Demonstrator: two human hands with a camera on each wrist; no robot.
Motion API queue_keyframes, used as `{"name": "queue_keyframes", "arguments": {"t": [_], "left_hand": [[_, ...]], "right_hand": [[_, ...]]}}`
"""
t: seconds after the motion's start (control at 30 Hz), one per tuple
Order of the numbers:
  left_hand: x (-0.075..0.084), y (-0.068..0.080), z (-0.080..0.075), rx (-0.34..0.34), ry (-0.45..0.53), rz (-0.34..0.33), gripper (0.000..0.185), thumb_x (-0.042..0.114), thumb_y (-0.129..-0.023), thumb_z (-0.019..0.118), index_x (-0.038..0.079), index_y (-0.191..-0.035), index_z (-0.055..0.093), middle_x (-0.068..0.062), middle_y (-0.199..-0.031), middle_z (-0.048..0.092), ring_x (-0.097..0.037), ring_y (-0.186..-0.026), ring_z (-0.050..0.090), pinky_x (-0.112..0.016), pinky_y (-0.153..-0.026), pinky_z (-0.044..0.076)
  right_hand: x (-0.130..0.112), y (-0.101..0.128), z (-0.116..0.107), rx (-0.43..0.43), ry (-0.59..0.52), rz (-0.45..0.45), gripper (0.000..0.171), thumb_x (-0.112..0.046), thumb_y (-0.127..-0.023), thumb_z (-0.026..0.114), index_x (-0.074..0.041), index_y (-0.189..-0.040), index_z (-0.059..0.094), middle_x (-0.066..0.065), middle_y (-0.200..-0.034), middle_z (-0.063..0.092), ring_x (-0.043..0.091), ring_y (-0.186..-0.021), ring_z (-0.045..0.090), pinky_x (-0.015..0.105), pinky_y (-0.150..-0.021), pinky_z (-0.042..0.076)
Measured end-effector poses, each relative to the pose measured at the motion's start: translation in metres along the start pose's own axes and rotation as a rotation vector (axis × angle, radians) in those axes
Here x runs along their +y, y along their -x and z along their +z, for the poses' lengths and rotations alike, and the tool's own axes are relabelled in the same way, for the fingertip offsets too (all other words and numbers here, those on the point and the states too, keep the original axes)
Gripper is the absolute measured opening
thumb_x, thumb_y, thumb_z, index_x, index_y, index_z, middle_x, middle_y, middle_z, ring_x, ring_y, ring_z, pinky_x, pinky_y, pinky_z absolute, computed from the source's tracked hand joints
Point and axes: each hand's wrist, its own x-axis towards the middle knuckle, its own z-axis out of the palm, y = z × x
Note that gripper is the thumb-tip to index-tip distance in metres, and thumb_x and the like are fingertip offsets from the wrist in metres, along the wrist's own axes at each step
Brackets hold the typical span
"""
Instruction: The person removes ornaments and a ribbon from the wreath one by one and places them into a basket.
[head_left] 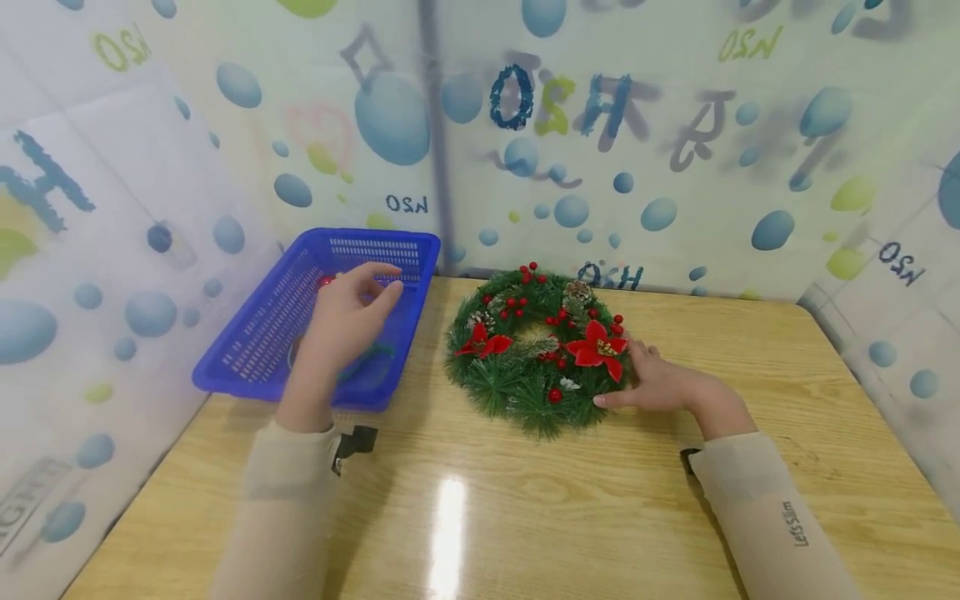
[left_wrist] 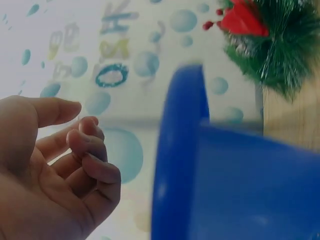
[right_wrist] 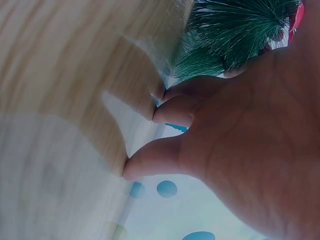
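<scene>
A green wreath (head_left: 491, 387) with red poinsettias, red berries and pinecones lies on the wooden table. At its right edge is my right hand (head_left: 663, 385), fingers spread and thumb against the greenery. In the right wrist view, fingertips (right_wrist: 137, 162) of that hand touch the tabletop beside the green needles (right_wrist: 240, 30). My left hand (head_left: 348, 312) hovers over the blue basket (head_left: 225, 379), holding nothing. Its fingers are loosely curled in the left wrist view, apart from the basket's wall (left_wrist: 182, 165). A red item and something green show in the basket, partly hidden by that hand.
The wooden table (head_left: 555, 517) meets patterned curtains (head_left: 480, 167) at the back and sides. The basket stands at the back left, its left side close to the curtain, with a strip of table between it and the wreath.
</scene>
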Motion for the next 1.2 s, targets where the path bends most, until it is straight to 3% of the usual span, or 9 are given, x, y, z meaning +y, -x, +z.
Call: {"name": "queue_keyframes", "arguments": {"t": [0.17,0.37,0.5,0.6,0.73,0.8,1.0,1.2], "left_hand": [[0.009,0.003,0.009,-0.081,0.015,0.027,0.033,0.035,-0.109,0.060,0.017,-0.135,0.069,-0.009,-0.097,0.069,-0.024,-0.076,0.058,-0.035,-0.063,0.048],[0.027,0.011,0.021,-0.163,0.056,0.038,0.031,0.034,-0.109,0.061,0.020,-0.135,0.069,-0.008,-0.110,0.073,-0.024,-0.092,0.065,-0.038,-0.073,0.052],[0.042,0.017,0.049,-0.279,0.032,0.040,0.044,0.036,-0.107,0.065,0.017,-0.146,0.061,-0.011,-0.128,0.066,-0.029,-0.114,0.066,-0.046,-0.092,0.056],[0.046,0.021,0.076,-0.385,-0.032,-0.015,0.068,0.040,-0.103,0.071,0.018,-0.161,0.044,-0.019,-0.155,0.047,-0.039,-0.144,0.049,-0.058,-0.111,0.050],[0.039,0.023,0.104,-0.454,-0.089,-0.122,0.100,0.040,-0.095,0.082,0.022,-0.171,0.020,-0.021,-0.176,0.013,-0.046,-0.164,0.013,-0.069,-0.119,0.038],[0.032,0.022,0.113,-0.451,-0.086,-0.165,0.110,0.038,-0.091,0.086,0.022,-0.172,0.013,-0.020,-0.178,0.005,-0.046,-0.166,0.006,-0.071,-0.120,0.036],[0.006,0.013,0.126,-0.472,-0.066,-0.203,0.125,0.038,-0.088,0.090,0.017,-0.173,0.000,-0.024,-0.178,0.001,-0.050,-0.164,0.009,-0.069,-0.125,0.030],[-0.004,0.006,0.128,-0.517,-0.016,-0.189,0.134,0.038,-0.086,0.091,0.013,-0.171,-0.011,-0.022,-0.179,0.000,-0.044,-0.166,0.008,-0.061,-0.132,0.021]], "right_hand": [[0.002,0.000,0.000,0.001,0.006,-0.001,0.141,-0.076,-0.089,0.071,0.000,-0.166,-0.020,0.033,-0.173,-0.017,0.060,-0.158,-0.017,0.081,-0.122,0.005],[0.000,0.001,-0.001,0.001,0.009,-0.006,0.141,-0.075,-0.089,0.071,-0.002,-0.166,-0.021,0.033,-0.173,-0.017,0.060,-0.157,-0.018,0.081,-0.122,0.005],[-0.001,0.001,-0.001,0.001,0.001,-0.003,0.141,-0.075,-0.089,0.071,-0.001,-0.166,-0.020,0.034,-0.173,-0.016,0.061,-0.157,-0.017,0.081,-0.122,0.005],[0.000,0.001,0.000,0.002,-0.007,-0.005,0.141,-0.074,-0.089,0.071,-0.003,-0.166,-0.022,0.034,-0.173,-0.016,0.060,-0.157,-0.018,0.081,-0.122,0.004],[0.001,0.000,0.001,0.000,0.004,0.000,0.142,-0.076,-0.088,0.071,-0.004,-0.166,-0.023,0.033,-0.173,-0.017,0.060,-0.157,-0.017,0.081,-0.122,0.005],[0.002,-0.001,0.002,0.000,0.011,0.007,0.142,-0.078,-0.087,0.070,-0.004,-0.166,-0.023,0.032,-0.174,-0.017,0.059,-0.158,-0.017,0.080,-0.123,0.005],[0.002,-0.003,0.003,0.006,0.015,-0.007,0.142,-0.078,-0.087,0.070,-0.004,-0.166,-0.022,0.032,-0.174,-0.015,0.060,-0.158,-0.016,0.081,-0.122,0.005],[0.002,-0.002,0.003,0.017,0.016,-0.014,0.142,-0.078,-0.087,0.070,-0.003,-0.166,-0.022,0.033,-0.174,-0.014,0.061,-0.158,-0.015,0.081,-0.122,0.005]]}}
